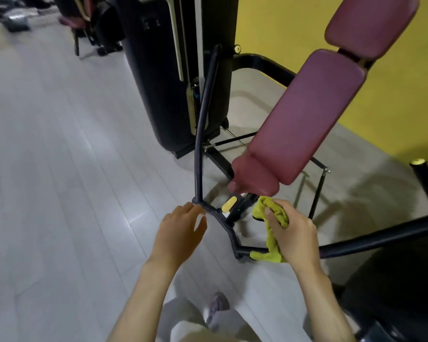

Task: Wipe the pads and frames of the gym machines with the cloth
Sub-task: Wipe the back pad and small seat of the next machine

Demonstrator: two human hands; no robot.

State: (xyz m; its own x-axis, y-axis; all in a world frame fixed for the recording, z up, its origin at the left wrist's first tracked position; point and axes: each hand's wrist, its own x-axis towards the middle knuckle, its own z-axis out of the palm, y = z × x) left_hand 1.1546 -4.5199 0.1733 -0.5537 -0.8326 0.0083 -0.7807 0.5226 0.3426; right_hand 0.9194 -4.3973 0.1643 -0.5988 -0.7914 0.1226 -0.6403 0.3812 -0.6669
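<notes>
While the right hand (295,234) clutches the cloth (269,204), left hand (177,234) hovers, fingers (199,225) relaxed.

right hand (293,233) grips a yellow cloth (273,227) near the maroon seat pad (255,176); left hand (179,234) loose beside the dark frame (223,219).

Pale grey plank floor (59,169), yellow wall (282,21)

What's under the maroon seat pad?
A yellow lever and black frame show beneath the seat pad; the pad and the cloth in the right hand hide its mounting.
</notes>
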